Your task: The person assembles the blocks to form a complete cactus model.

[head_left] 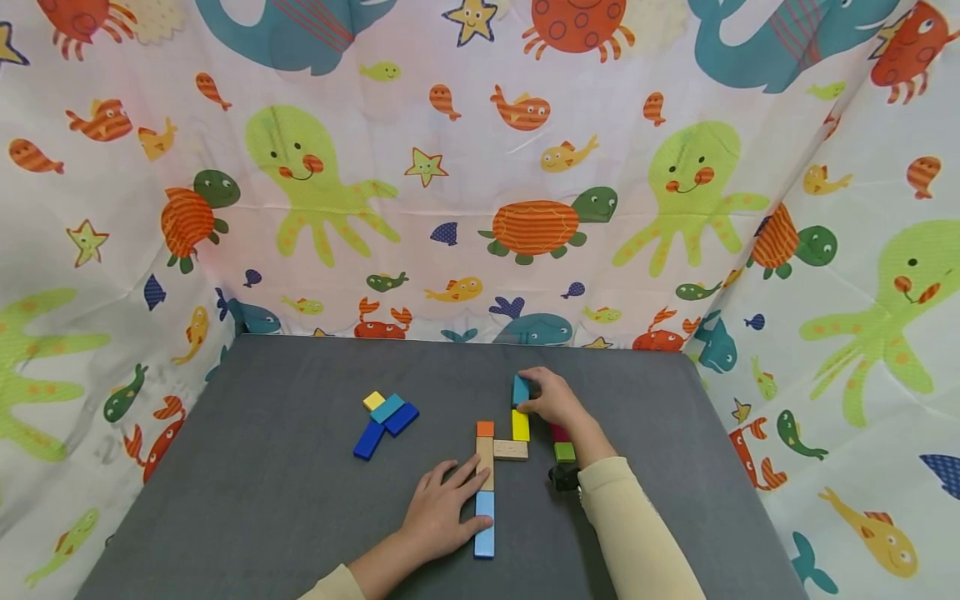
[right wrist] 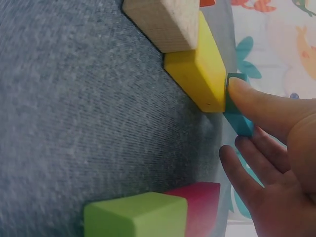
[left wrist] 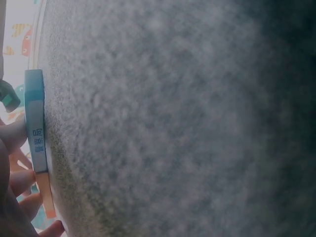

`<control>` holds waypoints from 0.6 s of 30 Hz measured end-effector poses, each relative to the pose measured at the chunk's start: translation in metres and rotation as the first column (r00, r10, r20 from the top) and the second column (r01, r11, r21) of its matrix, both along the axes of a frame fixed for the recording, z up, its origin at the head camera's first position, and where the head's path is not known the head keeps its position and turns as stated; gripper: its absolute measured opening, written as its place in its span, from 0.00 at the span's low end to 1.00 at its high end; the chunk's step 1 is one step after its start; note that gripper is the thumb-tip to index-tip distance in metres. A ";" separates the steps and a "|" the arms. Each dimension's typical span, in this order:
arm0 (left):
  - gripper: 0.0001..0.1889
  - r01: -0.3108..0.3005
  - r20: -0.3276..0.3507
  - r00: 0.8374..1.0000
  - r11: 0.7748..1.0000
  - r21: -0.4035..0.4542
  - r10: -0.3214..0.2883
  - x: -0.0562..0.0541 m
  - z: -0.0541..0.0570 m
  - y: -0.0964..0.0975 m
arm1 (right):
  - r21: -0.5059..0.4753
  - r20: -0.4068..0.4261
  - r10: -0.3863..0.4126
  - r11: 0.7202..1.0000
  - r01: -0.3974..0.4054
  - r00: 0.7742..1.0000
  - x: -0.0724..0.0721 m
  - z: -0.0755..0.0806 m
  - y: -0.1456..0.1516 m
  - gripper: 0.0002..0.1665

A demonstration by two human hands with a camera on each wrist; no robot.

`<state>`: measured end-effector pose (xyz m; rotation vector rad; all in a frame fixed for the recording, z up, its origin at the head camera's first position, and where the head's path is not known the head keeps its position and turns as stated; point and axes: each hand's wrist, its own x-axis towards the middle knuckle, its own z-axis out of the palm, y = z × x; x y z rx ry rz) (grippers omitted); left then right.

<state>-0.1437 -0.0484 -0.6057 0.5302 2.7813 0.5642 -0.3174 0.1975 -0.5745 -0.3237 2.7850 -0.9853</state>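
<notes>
A teal block [head_left: 519, 392] stands in line with the far end of a yellow block [head_left: 521, 427]. My right hand [head_left: 558, 400] pinches the teal block; in the right wrist view the thumb lies on its near side and the fingers sit behind. The yellow block reaches back to a crosswise wooden block [head_left: 512, 451]. Left of that runs a column: an orange block [head_left: 485, 428], an upright-lying wooden block [head_left: 484, 454] and a light-blue piece [head_left: 484, 546]. My left hand [head_left: 442, 512] rests with spread fingers on this column, touching the wood and the light blue.
Under the right forearm lie a green block [head_left: 564, 452] and a dark red block [head_left: 558, 433], end to end. Further left sits a loose group of a small yellow block [head_left: 373, 401], a teal one [head_left: 387, 408] and two dark-blue blocks [head_left: 368, 440]. A patterned curtain [head_left: 465, 192] borders the grey table.
</notes>
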 end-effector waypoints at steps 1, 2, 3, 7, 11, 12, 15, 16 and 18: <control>0.41 -0.001 0.001 1.000 1.000 -0.001 0.001 0.000 0.000 0.000 | 0.005 -0.001 0.007 1.000 -0.007 1.000 0.000 -0.001 0.000 0.39; 0.41 -0.003 0.002 1.000 1.000 -0.004 0.003 0.000 -0.001 0.000 | 0.008 -0.002 0.011 1.000 -0.011 1.000 0.001 -0.001 0.000 0.39; 0.41 -0.003 0.002 1.000 1.000 -0.007 0.003 0.000 -0.001 0.000 | 0.011 -0.001 0.013 1.000 -0.013 1.000 0.001 -0.002 0.000 0.39; 0.41 -0.004 -0.003 1.000 1.000 -0.020 0.004 -0.001 -0.002 0.000 | 0.017 0.007 0.019 1.000 -0.019 1.000 0.001 -0.002 0.000 0.38; 0.41 -0.002 -0.001 1.000 1.000 -0.025 0.002 -0.001 -0.002 0.000 | 0.017 0.022 0.026 1.000 -0.026 0.999 0.000 -0.003 0.001 0.38; 0.41 -0.001 -0.003 1.000 1.000 -0.025 0.001 -0.001 -0.002 0.000 | 0.020 0.024 0.029 0.999 -0.029 0.999 -0.001 -0.003 0.001 0.38; 0.40 -0.001 -0.003 1.000 1.000 -0.025 0.001 -0.002 -0.002 0.000 | 0.028 0.023 0.037 0.999 -0.038 0.999 -0.001 -0.003 0.002 0.37; 0.40 0.000 -0.004 1.000 1.000 -0.023 0.000 -0.001 -0.002 0.000 | 0.028 0.023 0.039 0.999 -0.040 0.999 -0.001 -0.004 0.002 0.37; 0.40 0.000 -0.004 1.000 1.000 -0.023 0.000 0.000 -0.002 0.000 | 0.027 0.019 0.045 0.999 -0.045 0.999 0.000 -0.005 0.003 0.37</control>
